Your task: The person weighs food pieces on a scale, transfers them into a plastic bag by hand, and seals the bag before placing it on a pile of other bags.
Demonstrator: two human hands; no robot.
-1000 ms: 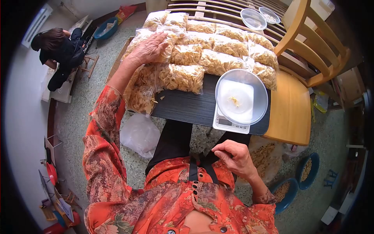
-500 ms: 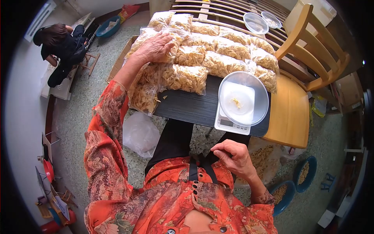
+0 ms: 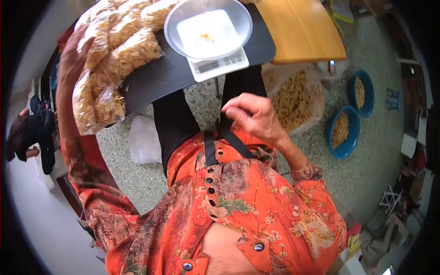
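Note:
My left hand point(image 3: 75, 57) lies at the left edge of the pile of filled clear bags point(image 3: 133, 52), its fingers apart and touching the plastic. The bags hold pale yellow flakes and rest on a black table point(image 3: 158, 87). Over my lap hangs my right hand point(image 3: 256, 117), with thumb and fingers curled together; whether anything is between them is too small to tell. Beyond it, a white digital scale point(image 3: 220, 66) carries a round metal-like bowl point(image 3: 172, 30) with a few flakes point(image 3: 205, 36) in the middle.
A wooden chair seat point(image 3: 305, 34) adjoins the table's right side. Below it on the floor sit a large open plastic bag of flakes point(image 3: 293, 101) and two blue basins point(image 3: 343, 149) point(image 3: 370, 110). A white plastic bag point(image 3: 144, 140) lies beneath the table. Another person point(image 3: 34, 133) sits at far left.
The view has swung down and to the right, so the table and bags appear higher and further left. My left hand now lies at the pile's outer left side. My right hand remains curled above my lap.

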